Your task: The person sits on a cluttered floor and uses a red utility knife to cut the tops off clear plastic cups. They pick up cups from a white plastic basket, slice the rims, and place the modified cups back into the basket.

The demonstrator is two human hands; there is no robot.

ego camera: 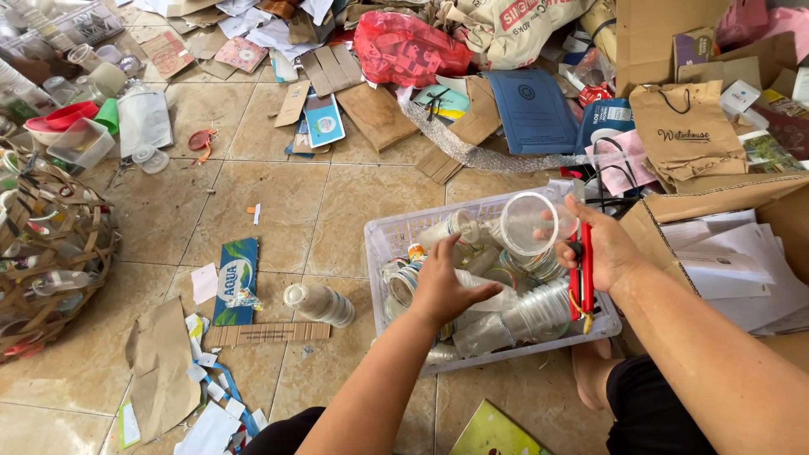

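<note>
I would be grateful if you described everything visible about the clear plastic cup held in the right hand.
The clear plastic cup looks thin, see-through and empty, with a round rolled rim. It is tipped on its side, its open mouth facing the camera. The right hand grips it by the fingertips at its far side, and also holds a red-handled tool. The cup hangs above the white plastic crate of similar cups; the left hand is apart from it, lower down.

Both forearms are bare from elbow to wrist; no sleeves, gloves, watch or rings are visible. The left hand (442, 286) and right hand (602, 248) are uncovered. At 5 o'clock, dark fabric, probably black shorts, covers the thigh beside one bare foot (590, 371).
</note>
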